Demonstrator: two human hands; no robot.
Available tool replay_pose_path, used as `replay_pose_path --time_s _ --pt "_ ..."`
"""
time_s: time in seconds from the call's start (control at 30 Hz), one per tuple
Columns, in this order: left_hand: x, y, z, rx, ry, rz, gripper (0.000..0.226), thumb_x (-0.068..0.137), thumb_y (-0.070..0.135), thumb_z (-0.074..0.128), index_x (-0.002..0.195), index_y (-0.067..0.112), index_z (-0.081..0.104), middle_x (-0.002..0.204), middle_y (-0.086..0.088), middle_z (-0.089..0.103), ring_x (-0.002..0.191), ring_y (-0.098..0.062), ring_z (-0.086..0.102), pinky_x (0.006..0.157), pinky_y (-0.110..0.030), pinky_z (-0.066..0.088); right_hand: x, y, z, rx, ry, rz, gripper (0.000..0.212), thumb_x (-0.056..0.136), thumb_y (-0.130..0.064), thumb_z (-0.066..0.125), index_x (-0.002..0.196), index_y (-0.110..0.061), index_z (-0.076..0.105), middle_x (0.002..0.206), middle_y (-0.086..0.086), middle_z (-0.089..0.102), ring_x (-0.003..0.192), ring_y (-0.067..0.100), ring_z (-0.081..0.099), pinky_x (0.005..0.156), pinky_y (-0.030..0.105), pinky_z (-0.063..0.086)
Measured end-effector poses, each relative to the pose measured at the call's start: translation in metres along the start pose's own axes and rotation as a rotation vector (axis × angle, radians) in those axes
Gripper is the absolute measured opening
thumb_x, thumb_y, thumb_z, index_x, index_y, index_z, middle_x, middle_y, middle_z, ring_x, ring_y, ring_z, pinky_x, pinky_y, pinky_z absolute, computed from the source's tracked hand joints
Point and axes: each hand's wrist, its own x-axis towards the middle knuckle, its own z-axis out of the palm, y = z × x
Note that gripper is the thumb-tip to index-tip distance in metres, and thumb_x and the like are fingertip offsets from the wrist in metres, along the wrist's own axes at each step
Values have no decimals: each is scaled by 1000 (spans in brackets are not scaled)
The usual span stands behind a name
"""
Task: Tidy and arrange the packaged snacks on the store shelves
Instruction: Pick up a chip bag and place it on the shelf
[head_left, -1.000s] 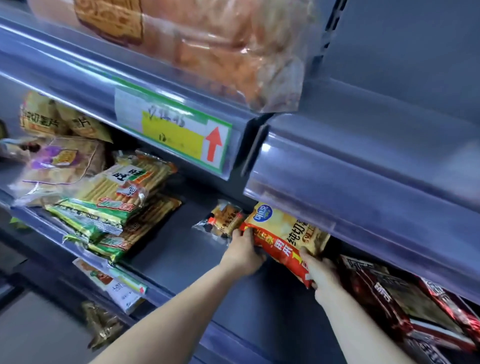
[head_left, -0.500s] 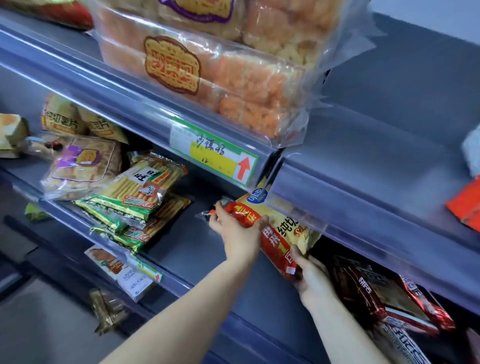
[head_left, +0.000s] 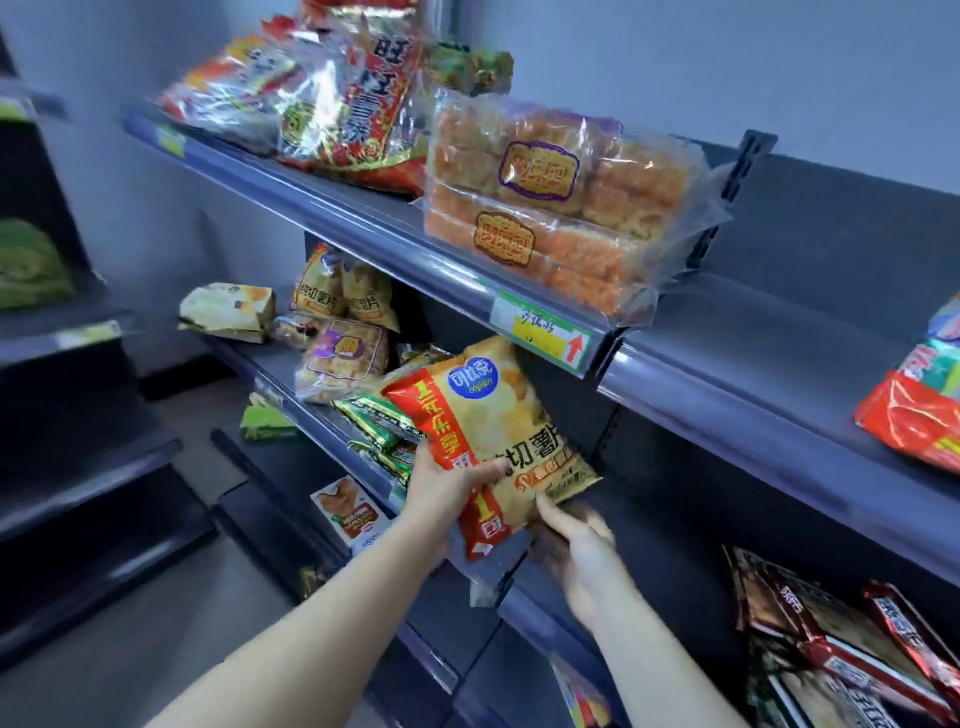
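A yellow and red bag of potato chips is held upright in front of the middle shelf. My left hand grips the bag's lower left edge, thumb across its front. Just below the bag's bottom right corner is my right hand, fingers relaxed and blurred; whether it touches the bag is unclear. Two matching yellow chip bags stand at the back of the middle shelf, further left.
Clear packs of orange puffed cakes and red foil bags sit on the upper shelf. Green biscuit packs lie left of the held bag. Dark red packs lie at lower right. A price label hangs on the upper shelf's rail.
The chip bag has come out from under the upper shelf and now stands upright in front of it. My right hand has slipped off to below the bag. The camera has pulled back.
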Motion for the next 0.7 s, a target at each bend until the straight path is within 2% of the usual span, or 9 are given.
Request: replay_pose_path --time_s 0.07,0.13,0.17,0.27,0.37,0.47,0.53,0.63,0.7 --pt "-5 18 -33 51 -34 -9 66 64 -1 84 119 15 51 104 -10 72 92 -29 70 81 -47 57 0 -2 19 -3 -2 -63 72 72 -17 77 136 -20 44 122 6 63 112 25 59 86 36 45" --pt "-7 36 -67 111 -90 -19 69 61 -4 83 120 14 50 102 -11 73 92 -31 71 85 -51 55 -4 -8 43 -57 -56 -134 59 78 -15 73 131 -26 49 125 2 62 116 21 56 97 34 42" --pt "-9 45 -83 147 -111 -25 71 58 -5 83 119 14 51 101 -11 73 93 -31 71 87 -53 54 -4 -9 56 -76 -100 -146 50 82 -14 70 127 -26 53 122 1 63 113 18 58 95 32 44" --pt "-8 68 -128 235 -132 -31 74 54 -10 83 117 13 52 100 -13 73 93 -32 70 87 -52 54 -6 -13 103 -144 -234 -174 32 86 -13 66 116 -23 59 105 -6 68 92 2 62 72 19 46" --pt "0 90 -170 272 -145 -27 71 60 -16 79 120 11 51 101 -15 73 93 -32 70 82 -49 56 0 -13 152 -230 -343 -190 29 84 -11 68 109 -24 60 99 -9 69 83 -4 63 65 14 46" --pt "18 113 -213 277 -157 -2 80 52 -8 83 122 14 51 108 -16 71 100 -35 68 90 -56 51 12 -12 198 -326 -410 -214 27 82 -6 70 99 -24 60 94 -7 68 84 -2 64 57 7 47" --pt "33 129 -239 280 -160 12 81 51 -4 84 122 16 51 110 -15 70 103 -35 67 92 -58 50 22 -12 229 -379 -463 -222 29 79 -7 72 97 -25 58 92 -9 67 87 0 63 59 8 48" --pt "57 151 -270 267 -166 32 78 54 -4 83 123 16 52 111 -15 70 103 -35 67 92 -57 50 37 -9 270 -461 -583 -197 39 75 -1 74 95 -28 55 97 -8 67 88 2 64 69 18 53" --pt "73 163 -285 265 -161 42 75 56 -6 81 122 15 52 110 -14 70 103 -34 67 91 -56 51 49 -7 293 -511 -589 -219 41 74 6 72 93 -26 54 94 -8 67 83 0 65 67 17 54"
